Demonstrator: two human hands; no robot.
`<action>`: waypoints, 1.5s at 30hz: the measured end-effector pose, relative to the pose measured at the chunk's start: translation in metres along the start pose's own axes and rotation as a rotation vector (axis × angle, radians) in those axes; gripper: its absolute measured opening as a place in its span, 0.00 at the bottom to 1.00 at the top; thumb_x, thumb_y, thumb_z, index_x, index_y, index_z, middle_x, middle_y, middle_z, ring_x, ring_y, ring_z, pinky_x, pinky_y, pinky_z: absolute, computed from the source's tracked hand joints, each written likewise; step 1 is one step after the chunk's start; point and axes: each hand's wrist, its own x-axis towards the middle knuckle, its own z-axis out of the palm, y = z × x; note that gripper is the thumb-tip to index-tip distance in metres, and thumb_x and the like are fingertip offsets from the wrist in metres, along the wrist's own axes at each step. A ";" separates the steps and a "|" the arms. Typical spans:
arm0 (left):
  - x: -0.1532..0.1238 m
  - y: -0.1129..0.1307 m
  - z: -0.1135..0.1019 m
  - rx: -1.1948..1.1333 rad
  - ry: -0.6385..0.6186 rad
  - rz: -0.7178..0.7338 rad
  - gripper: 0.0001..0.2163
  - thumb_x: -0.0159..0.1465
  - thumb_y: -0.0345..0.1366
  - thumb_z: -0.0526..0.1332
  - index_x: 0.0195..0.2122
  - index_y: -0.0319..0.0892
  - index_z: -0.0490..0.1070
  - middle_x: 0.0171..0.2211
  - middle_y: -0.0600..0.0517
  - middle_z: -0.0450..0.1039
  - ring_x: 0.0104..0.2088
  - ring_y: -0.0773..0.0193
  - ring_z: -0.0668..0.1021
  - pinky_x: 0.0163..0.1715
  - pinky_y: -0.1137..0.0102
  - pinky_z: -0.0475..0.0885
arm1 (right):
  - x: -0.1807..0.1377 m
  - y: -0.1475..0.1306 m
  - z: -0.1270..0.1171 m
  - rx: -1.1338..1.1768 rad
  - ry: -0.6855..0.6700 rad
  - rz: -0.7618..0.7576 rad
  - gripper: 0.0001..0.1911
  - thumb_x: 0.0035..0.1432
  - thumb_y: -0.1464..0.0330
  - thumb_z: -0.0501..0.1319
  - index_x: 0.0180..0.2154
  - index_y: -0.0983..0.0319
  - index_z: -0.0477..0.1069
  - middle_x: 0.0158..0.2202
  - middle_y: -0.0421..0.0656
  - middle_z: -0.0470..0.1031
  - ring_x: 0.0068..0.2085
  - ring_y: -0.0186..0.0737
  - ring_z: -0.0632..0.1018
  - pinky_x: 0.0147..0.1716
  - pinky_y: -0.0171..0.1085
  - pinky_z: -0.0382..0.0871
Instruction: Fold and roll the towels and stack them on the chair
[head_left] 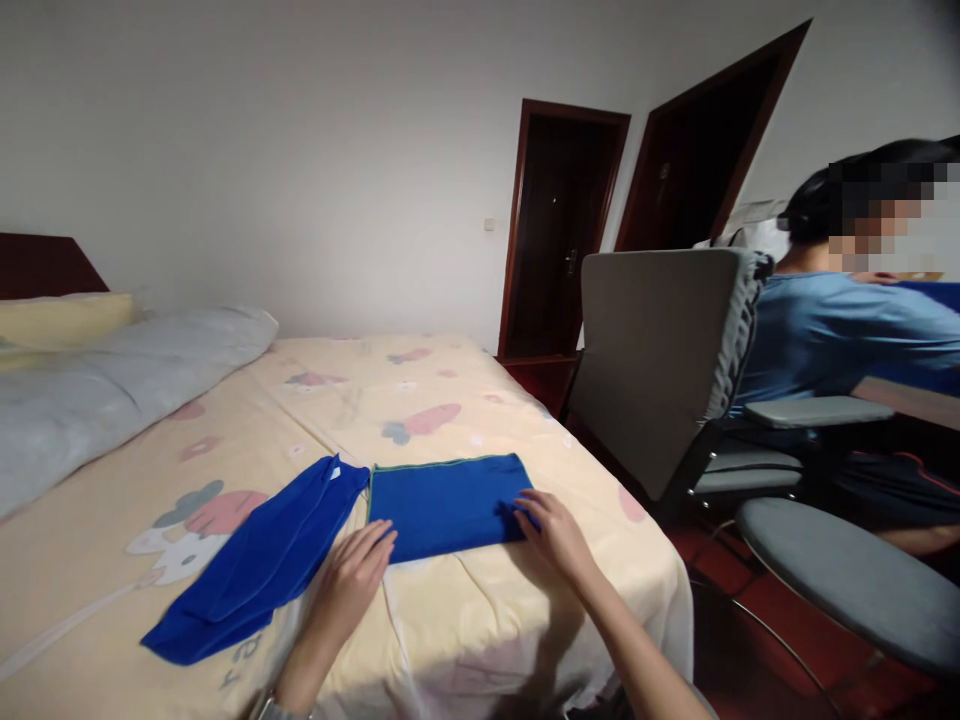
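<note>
A blue cloth [450, 508] with green edge stitching lies folded into a flat rectangle on the bed. My left hand [358, 570] rests at its near left corner, fingers stretched out and lying on the cloth. At the opposite side, my right hand [551, 530] touches the right edge with bent fingers set apart, casting a shadow on the fabric. Just left of the rectangle, a second blue cloth [259, 565] is spread in a loose, slanting strip with a small white tag near its far end. My left forearm passes beside that strip.
The bed's patterned sheet [427, 380] ends in a drooping edge on the right. A grey bolster-like bundle [135, 375] lies at the left. Beyond the bed stand a grey chair [652, 350], a round-ended grey seat [847, 570] and a seated person in blue [832, 320].
</note>
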 end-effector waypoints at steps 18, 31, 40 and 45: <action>-0.011 -0.017 0.022 -0.225 -0.290 0.054 0.26 0.71 0.26 0.52 0.68 0.51 0.62 0.67 0.53 0.65 0.65 0.60 0.70 0.64 0.62 0.68 | -0.015 0.020 0.014 0.165 -0.282 -0.209 0.23 0.68 0.76 0.55 0.62 0.59 0.70 0.62 0.48 0.70 0.62 0.47 0.72 0.63 0.48 0.68; -0.004 -0.019 0.020 -0.182 -0.191 0.058 0.18 0.74 0.36 0.54 0.64 0.47 0.69 0.62 0.49 0.73 0.61 0.55 0.75 0.62 0.60 0.72 | -0.007 0.023 0.002 0.084 -0.226 -0.180 0.19 0.70 0.69 0.55 0.59 0.61 0.73 0.59 0.48 0.74 0.61 0.52 0.74 0.62 0.52 0.70; 0.040 0.035 0.052 -0.093 -0.199 0.212 0.19 0.74 0.31 0.53 0.65 0.43 0.66 0.63 0.47 0.71 0.62 0.58 0.74 0.62 0.61 0.72 | 0.007 -0.056 0.069 0.052 -0.207 -0.466 0.23 0.68 0.71 0.60 0.63 0.65 0.68 0.61 0.53 0.71 0.61 0.48 0.74 0.62 0.46 0.69; 0.018 0.003 0.043 -0.204 -0.267 0.154 0.21 0.73 0.30 0.53 0.66 0.49 0.65 0.64 0.51 0.69 0.62 0.59 0.73 0.63 0.61 0.70 | -0.002 -0.016 0.041 0.102 -0.239 -0.330 0.23 0.67 0.72 0.60 0.62 0.61 0.70 0.60 0.49 0.73 0.60 0.48 0.74 0.62 0.47 0.70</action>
